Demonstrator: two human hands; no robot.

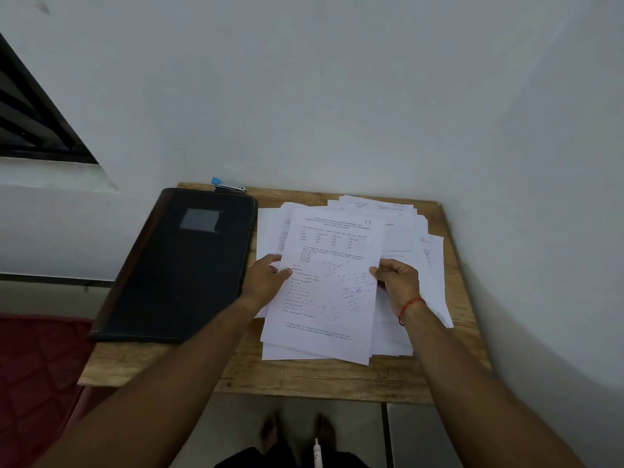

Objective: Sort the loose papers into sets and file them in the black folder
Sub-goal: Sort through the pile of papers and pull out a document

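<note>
so the loose papers [401,231] are in a messy fanned-out heap on the right half of the tabletop [304,376], spreading toward the far right corner, with a few sheets close to the right edge. the top sheet [332,251], printed with a table and some pen scribbles, is lifted a bit off the heap. the left hand [266,278] pinches its left edge with the thumb on top, and the right hand [398,278] pinches the right edge about halfway down. can't tell if it's one sheet or a few stuck together. my guess is this stuff is super light and floppy and the sheets will slide over each other easily, so holding both side edges like that seems right to stop sagging. pinch too hard and it'll crease. the black folder [189,261] lies closed along the left side of the tabletop, its near corner hanging over the left edge, just beside the heap. it looks stiff and a lot heavier than the paper, and it probably needs flipping open from its right edge before anything gets filed. a small stapler [229,187] with a blue tip sits at the far edge behind the folder. there's a red thread [410,307] on the right wrist.
</note>
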